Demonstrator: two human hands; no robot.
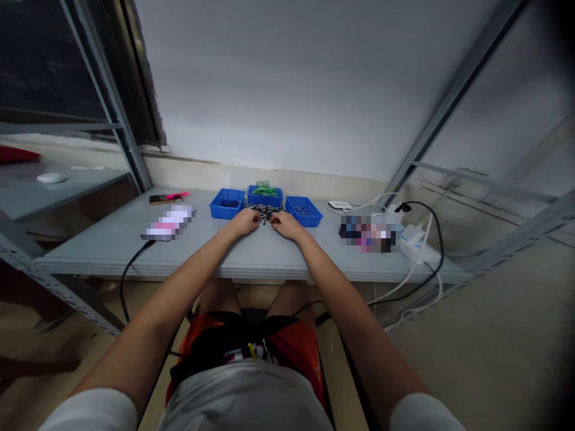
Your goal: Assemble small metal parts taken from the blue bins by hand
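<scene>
A pile of small black and silvery parts (pixel 266 210), too small to name, lies on the grey table among three blue bins. My left hand (pixel 247 221) is at the pile's near left edge, its fingers curled and pressed together. At the near right edge is my right hand (pixel 286 225), thumb and fingers closed in a pinch. What either hand holds, if anything, is too small to make out. The left blue bin (pixel 218 212) has small dark pieces in it. Green plastic-like items fill the back blue bin (pixel 252 198). Several small pieces lie in the right blue bin (pixel 313 221).
A phone-like device (pixel 169 224), blurred out, lies on the left with a black cable. Behind it is a dark flat item with something pink (pixel 176 196). To the right are a pixelated object (pixel 368 233), a white power strip (pixel 417 246) and loose cables. Metal shelf posts (pixel 442 99) flank the table (pixel 265 257).
</scene>
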